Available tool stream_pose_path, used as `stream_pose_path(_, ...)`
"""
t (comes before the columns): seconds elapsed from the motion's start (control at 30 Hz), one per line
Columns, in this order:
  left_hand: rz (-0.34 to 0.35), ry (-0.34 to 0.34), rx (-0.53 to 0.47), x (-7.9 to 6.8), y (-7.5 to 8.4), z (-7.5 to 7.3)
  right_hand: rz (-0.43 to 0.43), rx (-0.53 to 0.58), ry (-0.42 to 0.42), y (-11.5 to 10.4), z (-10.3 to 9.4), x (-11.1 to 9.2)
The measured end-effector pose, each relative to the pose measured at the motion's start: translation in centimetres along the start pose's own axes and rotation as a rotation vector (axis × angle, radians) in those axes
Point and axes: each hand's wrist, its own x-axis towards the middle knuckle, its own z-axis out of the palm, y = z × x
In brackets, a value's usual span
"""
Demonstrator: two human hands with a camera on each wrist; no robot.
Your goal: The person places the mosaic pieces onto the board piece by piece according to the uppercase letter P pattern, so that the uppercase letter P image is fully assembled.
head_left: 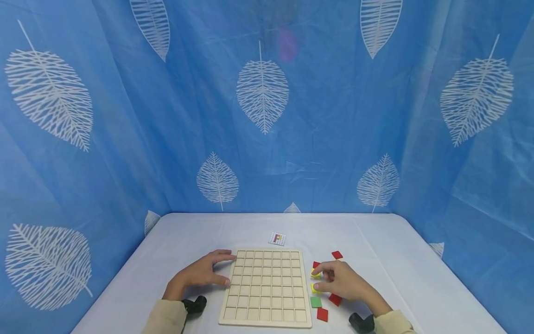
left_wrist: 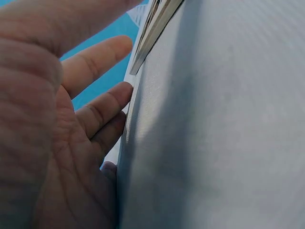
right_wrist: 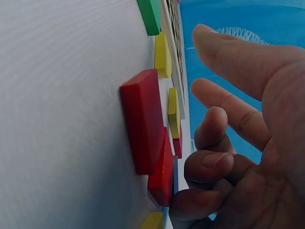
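Observation:
A pale wooden board [head_left: 264,323] with a grid of square recesses lies in the middle of the white table. At its left edge, my left hand [head_left: 200,271] rests with fingers extended and thumb spread, fingertips right at the rim. On the other side my right hand [head_left: 344,280] hovers over small coloured square tiles, its thumb and index finger apart and nothing between them. Under and beside it are a yellow tile [head_left: 314,288], a second yellow tile [right_wrist: 174,112] and a thick-looking red tile [right_wrist: 145,124]. A green tile [head_left: 315,302] lies close to the board's right edge.
Beyond the board lies a small pattern card [head_left: 277,239] with a printed grid. Other red tiles lie nearer me [head_left: 322,314] and farther back [head_left: 337,255]. A blue curtain [head_left: 325,116] with white leaves hangs around the table [head_left: 167,236].

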Motion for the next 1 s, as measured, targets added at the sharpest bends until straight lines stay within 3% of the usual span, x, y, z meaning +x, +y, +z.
stream_pose_path(0.63, -0.024, -0.028, -0.023, -0.39, -0.11, -0.23, -0.089, -0.072, -0.025, 0.05, 0.8, 0.11)
stream_pose_path(1.0, -0.014, -0.03, -0.037, -0.25, 0.11, -0.07, -0.085, -0.118, -0.014, 0.18, 0.71, 0.04)
